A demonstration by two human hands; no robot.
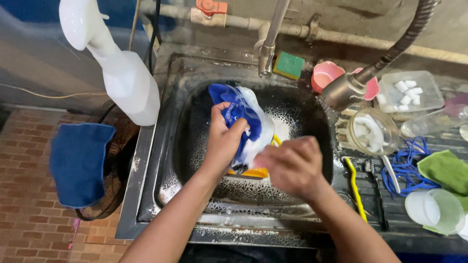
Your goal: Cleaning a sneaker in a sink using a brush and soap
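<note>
Over the steel sink [161,160] my left hand [225,139] grips a blue and white shoe [248,114] covered in soap foam, holding it upright above the basin. My right hand [292,165] is closed and blurred against the shoe's lower side; what it holds is hidden. A yellow object [256,172] shows just under the shoe, between my two hands. Suds coat the sink floor.
A tap [267,53] and a flexible hose sprayer [348,90] hang above the sink. A white spray bottle [124,73] stands left, a blue cloth [78,163] on a basket below it. Sponge [288,65], pink cups [325,74], glass jar [373,131], yellow brush [356,187] and green cloth [446,170] lie right.
</note>
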